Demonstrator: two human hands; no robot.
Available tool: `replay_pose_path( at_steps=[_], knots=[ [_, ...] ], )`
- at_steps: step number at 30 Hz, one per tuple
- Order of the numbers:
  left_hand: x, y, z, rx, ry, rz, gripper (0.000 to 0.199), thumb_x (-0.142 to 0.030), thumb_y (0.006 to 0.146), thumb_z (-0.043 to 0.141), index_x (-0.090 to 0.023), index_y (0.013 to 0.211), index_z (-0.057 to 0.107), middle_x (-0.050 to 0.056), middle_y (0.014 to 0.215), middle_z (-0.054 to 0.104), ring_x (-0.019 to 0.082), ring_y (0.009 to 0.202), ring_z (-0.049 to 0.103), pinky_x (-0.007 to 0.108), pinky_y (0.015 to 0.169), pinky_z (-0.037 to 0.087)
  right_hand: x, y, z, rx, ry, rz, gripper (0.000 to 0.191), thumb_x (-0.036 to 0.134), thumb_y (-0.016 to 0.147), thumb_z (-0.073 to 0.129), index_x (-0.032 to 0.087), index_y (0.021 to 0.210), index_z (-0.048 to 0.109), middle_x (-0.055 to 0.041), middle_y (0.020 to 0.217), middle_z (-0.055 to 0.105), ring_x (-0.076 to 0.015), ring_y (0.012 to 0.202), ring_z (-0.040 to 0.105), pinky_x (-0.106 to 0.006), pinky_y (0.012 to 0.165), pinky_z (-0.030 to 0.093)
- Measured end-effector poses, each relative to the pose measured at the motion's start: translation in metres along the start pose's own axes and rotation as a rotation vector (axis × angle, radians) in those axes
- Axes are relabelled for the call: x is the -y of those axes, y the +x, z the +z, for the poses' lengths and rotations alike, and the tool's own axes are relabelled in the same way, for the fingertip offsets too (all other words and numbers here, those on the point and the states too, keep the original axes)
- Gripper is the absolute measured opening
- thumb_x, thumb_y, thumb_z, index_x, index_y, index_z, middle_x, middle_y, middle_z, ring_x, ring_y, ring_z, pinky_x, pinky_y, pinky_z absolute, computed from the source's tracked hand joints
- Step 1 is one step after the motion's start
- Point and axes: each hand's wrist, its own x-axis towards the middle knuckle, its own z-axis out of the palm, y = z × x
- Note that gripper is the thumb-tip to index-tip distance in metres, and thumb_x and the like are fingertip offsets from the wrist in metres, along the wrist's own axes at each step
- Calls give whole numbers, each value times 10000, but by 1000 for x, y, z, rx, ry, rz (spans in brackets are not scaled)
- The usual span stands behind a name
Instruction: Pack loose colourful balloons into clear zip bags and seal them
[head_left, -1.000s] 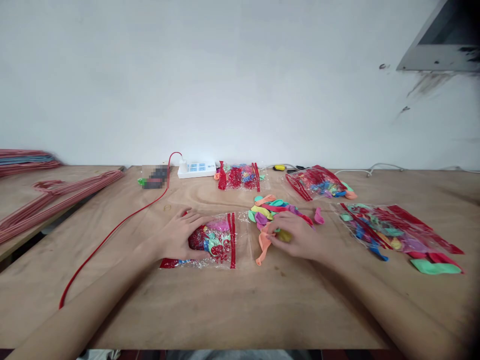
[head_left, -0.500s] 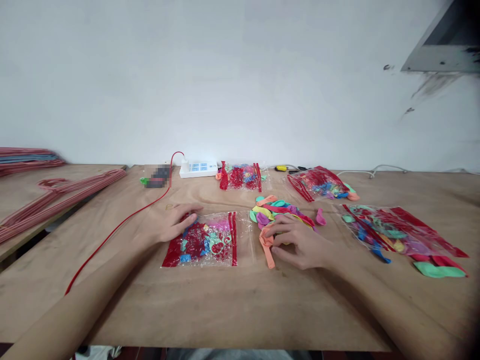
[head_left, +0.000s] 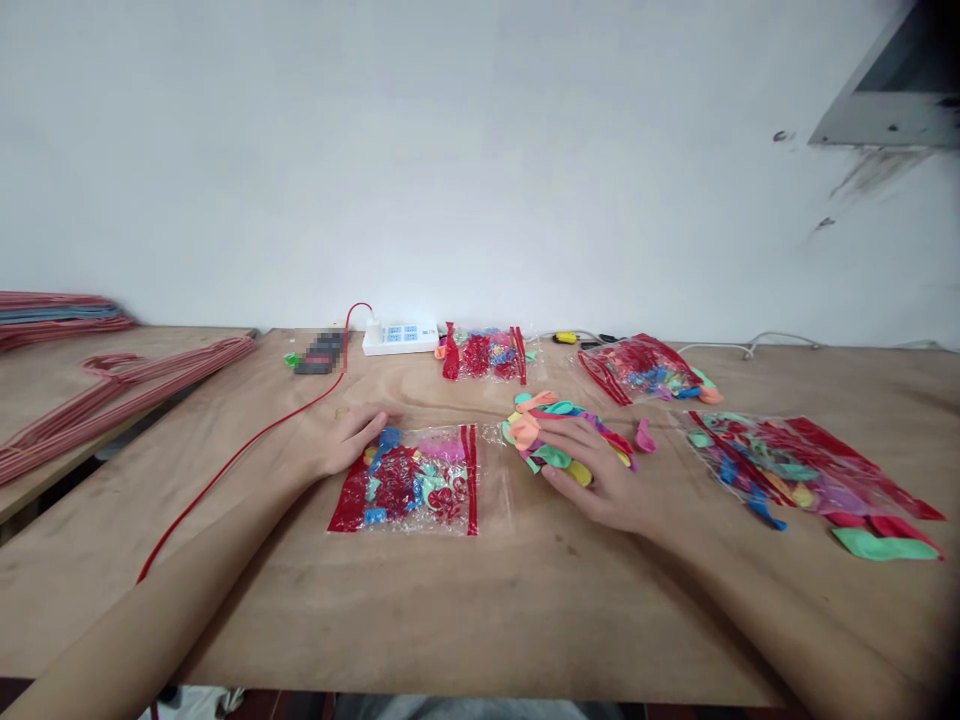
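A clear bag with red bands (head_left: 409,485), holding colourful pieces, lies flat on the wooden table (head_left: 420,610). My left hand (head_left: 345,440) rests at its upper left edge, with the visible fingers pressed together; whether they grip anything is hidden. Right of the bag is a heap of loose balloons (head_left: 559,408) in green, orange, red, yellow and purple. My right hand (head_left: 596,475) lies over the heap's near side with its fingers spread, touching the balloons. One purple balloon (head_left: 644,437) lies apart, just right of the heap.
More filled bags lie at the back centre (head_left: 486,355), back right (head_left: 637,368) and far right (head_left: 810,462). A white power strip (head_left: 400,338) with a red cable (head_left: 247,440) stands near the wall. Pink hangers (head_left: 127,395) are at the left.
My right hand has let go of the orange balloon, which now lies up on the heap, and its fingers have spread. My left fingers have moved slightly off the bag's top corner.
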Motion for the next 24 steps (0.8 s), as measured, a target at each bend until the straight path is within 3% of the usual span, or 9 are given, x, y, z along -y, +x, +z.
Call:
replay_pose_path(
  at_steps=[2,4,9,15,18,22,24],
  knots=[
    [-3,0,0,13,25,92,582,-659,1112,361,-259,1340,716,64,1419,710,300,1363,611,489,1238,443,-1,-4,4,-36,37,13,520,292,1083,589,303,1596,508,-117,1609,570,-317,1513,505,-551,1235,429],
    [-4,0,-1,32,47,162,577,-641,1119,359,-247,1373,695,79,1436,693,302,1372,598,484,1238,435,0,-6,8,65,59,25,569,339,1093,577,297,1645,449,-122,1661,514,-326,1559,447,-574,1262,405],
    [-5,-1,0,76,133,205,583,-642,1117,366,-252,1434,662,102,1471,670,335,1382,585,524,1231,427,10,1,16,451,90,36,473,393,1124,505,283,1579,572,-83,1668,522,-314,1574,431,-584,1317,338],
    [-9,-1,-1,139,195,209,584,-616,1131,345,-252,1510,599,92,1569,609,324,1456,538,517,1274,383,24,24,29,569,247,-52,627,510,1093,565,204,1638,510,-137,1712,448,-343,1652,281,-599,1358,236],
    [-12,-1,-3,146,213,214,580,-607,1133,345,-250,1512,601,90,1571,608,325,1452,542,514,1281,376,19,31,37,550,380,-60,547,507,1141,447,246,1610,553,-118,1695,479,-322,1640,320,-611,1352,237],
    [-14,-1,-3,146,211,214,574,-603,1133,353,-252,1501,619,87,1558,619,329,1442,550,511,1275,382,8,32,40,331,403,103,463,418,1174,360,280,1413,730,-91,1522,667,-275,1503,538,-557,1268,428],
    [-13,-1,-2,139,205,211,575,-605,1132,356,-252,1496,627,90,1553,623,331,1434,556,514,1271,383,9,33,39,330,343,109,391,347,1157,430,275,1369,750,-87,1434,722,-255,1408,621,-503,1218,493]
  ],
)
